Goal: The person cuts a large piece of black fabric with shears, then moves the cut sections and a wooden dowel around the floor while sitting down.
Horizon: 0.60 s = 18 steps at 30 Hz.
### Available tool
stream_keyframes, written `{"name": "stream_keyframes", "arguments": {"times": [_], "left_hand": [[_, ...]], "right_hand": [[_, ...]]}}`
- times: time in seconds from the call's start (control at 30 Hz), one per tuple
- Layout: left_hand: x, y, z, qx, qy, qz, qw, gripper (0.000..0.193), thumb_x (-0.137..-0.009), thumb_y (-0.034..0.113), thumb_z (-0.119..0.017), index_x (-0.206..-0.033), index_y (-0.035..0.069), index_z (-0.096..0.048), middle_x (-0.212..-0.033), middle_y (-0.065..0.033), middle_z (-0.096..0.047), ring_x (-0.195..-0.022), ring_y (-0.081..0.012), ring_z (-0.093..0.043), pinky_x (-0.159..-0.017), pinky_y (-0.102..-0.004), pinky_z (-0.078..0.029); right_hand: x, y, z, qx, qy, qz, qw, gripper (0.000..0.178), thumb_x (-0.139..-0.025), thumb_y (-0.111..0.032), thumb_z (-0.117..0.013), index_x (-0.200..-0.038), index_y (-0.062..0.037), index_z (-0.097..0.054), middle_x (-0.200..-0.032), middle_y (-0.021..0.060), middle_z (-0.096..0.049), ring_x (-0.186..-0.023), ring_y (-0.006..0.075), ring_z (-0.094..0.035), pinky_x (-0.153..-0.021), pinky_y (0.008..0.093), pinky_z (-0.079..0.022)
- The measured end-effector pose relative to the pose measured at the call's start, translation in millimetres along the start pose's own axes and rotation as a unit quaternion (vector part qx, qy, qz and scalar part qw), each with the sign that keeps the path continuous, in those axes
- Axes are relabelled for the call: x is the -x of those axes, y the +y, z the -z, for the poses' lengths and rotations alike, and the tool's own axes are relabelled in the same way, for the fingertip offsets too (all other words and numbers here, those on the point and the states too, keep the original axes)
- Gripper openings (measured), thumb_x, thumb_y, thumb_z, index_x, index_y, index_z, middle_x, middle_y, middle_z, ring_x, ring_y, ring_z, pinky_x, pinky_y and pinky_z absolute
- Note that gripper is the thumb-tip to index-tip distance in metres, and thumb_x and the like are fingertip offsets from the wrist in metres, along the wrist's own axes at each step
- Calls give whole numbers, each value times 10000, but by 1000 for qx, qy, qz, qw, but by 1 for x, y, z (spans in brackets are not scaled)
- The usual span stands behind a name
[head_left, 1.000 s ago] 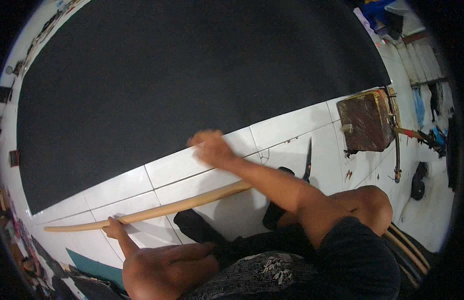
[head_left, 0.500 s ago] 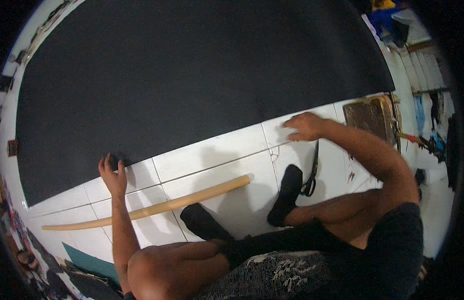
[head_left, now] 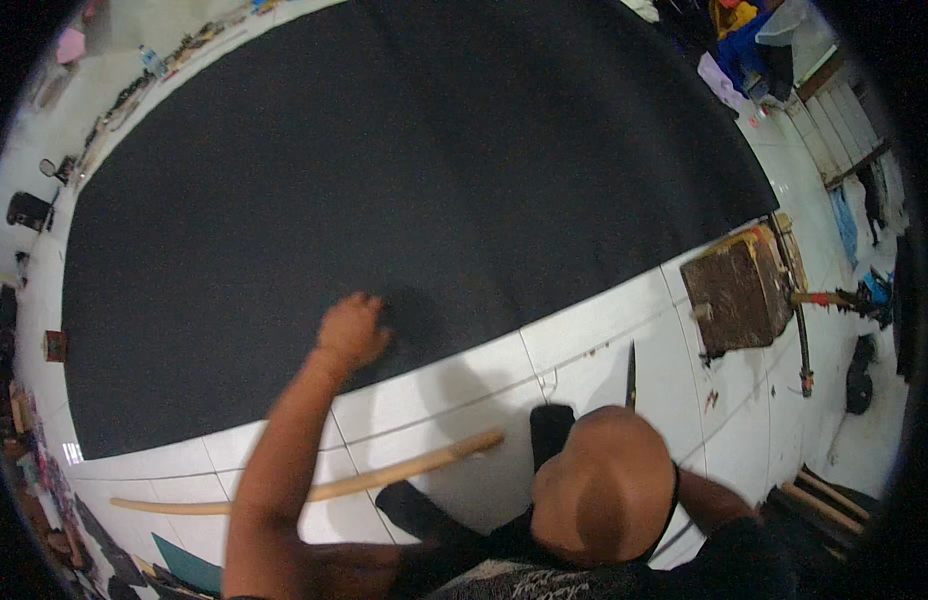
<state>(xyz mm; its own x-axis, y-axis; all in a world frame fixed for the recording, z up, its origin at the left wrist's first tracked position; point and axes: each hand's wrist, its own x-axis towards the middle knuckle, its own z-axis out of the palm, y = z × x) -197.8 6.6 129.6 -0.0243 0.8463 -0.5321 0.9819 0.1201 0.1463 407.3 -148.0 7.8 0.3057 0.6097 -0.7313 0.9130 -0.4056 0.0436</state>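
Observation:
A large black sheet (head_left: 544, 170) lies flat over the white tiled floor. My left hand (head_left: 354, 328) is on the sheet, inside its near edge, its fingers curled down and slightly blurred; whatever they might hold is hidden. My right forearm (head_left: 719, 500) passes behind my raised knee, and the right hand cannot be seen there. Close to that knee, a pair of scissors (head_left: 632, 375) rests on the tiles, only its dark blade showing. A long tan pole (head_left: 384, 478) lies between my feet and the sheet, partly behind my left forearm.
A worn brown block-like stand (head_left: 739, 295) touches the floor beside the sheet's right corner. A small brown block (head_left: 55, 346) sits off the left edge. Cloth piles (head_left: 749, 60) lie at the far right, wooden handles (head_left: 824, 500) at the lower right, a green panel (head_left: 187, 565) at the lower left.
My left hand has moved right and inward from the sheet's near edge. My right hand has left the tiles and gone behind the raised knee, which now covers the scissors' handles. The view has shifted.

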Motion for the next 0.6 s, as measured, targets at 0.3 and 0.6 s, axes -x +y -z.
{"name": "stream_keyframes", "arguments": {"times": [0.3,0.6], "left_hand": [[-33,131,-99,138,215,-147,956,669,-819,334,-769,-1396,105,-517,-1529,-218,-333,-1422,-403,-322,-1173,-515,-277],[-59,162,-132,87,190,-163,964,435,-899,226,-677,-1314,119,-601,-1427,-136,-481,-1373,-337,-406,-1175,-535,-275]], "right_hand": [[-14,-15,-30,-95,0,-35,995,405,-965,-431,-491,-1173,-98,-591,-1043,220,-683,-994,417,-649,-814,494,-510],[30,-104,31,-313,-128,184,923,359,-922,-356,-666,-1114,-72,-559,-970,93,-616,-882,191,-574,-763,337,-466]]}}
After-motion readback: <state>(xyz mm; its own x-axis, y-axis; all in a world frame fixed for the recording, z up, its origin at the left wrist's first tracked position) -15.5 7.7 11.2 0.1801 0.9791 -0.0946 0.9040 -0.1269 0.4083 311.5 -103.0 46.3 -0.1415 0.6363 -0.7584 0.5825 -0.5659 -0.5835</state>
